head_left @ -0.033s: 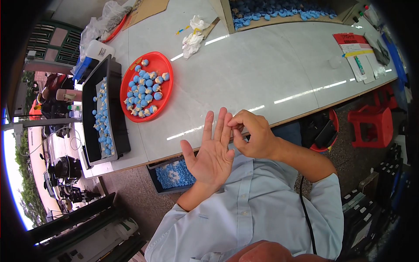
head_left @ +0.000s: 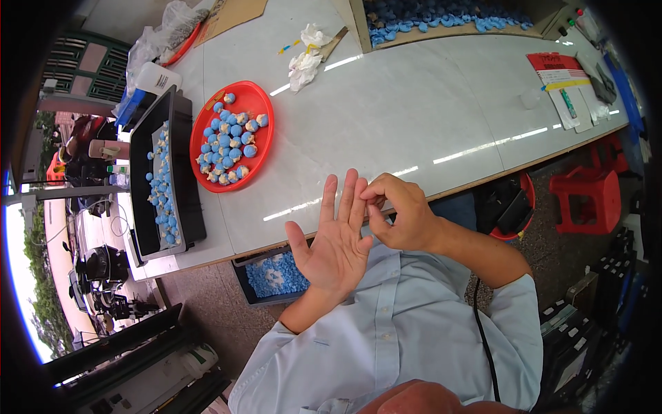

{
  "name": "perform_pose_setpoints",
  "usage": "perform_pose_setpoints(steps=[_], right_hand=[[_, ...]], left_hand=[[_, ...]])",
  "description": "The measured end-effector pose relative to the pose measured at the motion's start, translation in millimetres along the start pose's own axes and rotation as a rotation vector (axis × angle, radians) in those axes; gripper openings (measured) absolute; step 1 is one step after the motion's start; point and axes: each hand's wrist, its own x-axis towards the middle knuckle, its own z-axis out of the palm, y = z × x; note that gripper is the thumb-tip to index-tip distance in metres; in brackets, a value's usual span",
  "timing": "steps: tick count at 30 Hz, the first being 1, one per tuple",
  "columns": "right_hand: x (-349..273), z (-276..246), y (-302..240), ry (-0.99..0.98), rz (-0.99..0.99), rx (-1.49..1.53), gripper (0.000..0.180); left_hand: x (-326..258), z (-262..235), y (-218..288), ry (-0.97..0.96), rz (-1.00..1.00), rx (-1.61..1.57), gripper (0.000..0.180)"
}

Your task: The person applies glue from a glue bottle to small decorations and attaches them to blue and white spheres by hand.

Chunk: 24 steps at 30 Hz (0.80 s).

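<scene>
My left hand (head_left: 336, 255) is raised in front of my chest, palm facing up. Its thumb, index and middle fingers are stretched out and spread, while the little finger is bent; no object lies on the palm. From the right, my right hand (head_left: 403, 217) pinches the tip of the left ring finger between thumb and forefinger. Whether anything small sits in that pinch cannot be seen. Beyond the hands, to the left, a red round tray (head_left: 265, 103) on the table holds several blue balls (head_left: 225, 141) with cream-coloured, ragged parts.
A black bin (head_left: 195, 200) with similar blue balls stands left of the tray. Below the table edge is a box of blue pieces (head_left: 276, 277). Crumpled tissues (head_left: 303, 69) lie farther back, near a wooden box (head_left: 441, 33) of blue pieces. A red stool (head_left: 586, 196) stands right.
</scene>
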Motion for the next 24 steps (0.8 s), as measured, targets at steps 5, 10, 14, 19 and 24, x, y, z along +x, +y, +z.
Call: perform_pose_setpoints(steps=[5,10,14,19,24], right_hand=[[2.8,-1.2,-9.0,-0.046,0.136,0.088,0.023],[-1.1,-5.6,-0.7,-0.062,0.116,0.058,0.023],[5.6,-9.5,-10.1,-0.147,0.259,0.175,0.022],[3.9,-10.5,-5.2,-0.168,0.322,0.204,0.019],[5.4,-9.7,-6.7,-0.152,0.238,0.148,0.016]], left_hand=[[-0.8,-7.7,-1.7,-0.115,0.077,0.375,0.100],[-1.9,-6.2,-0.1,-0.125,0.075,0.526,0.107],[-3.9,-1.1,-2.0,-0.128,0.081,0.992,0.116],[-5.3,3.3,-3.7,-0.092,0.071,1.083,0.122],[-7.5,6.7,-4.7,-0.074,0.041,1.132,0.129]])
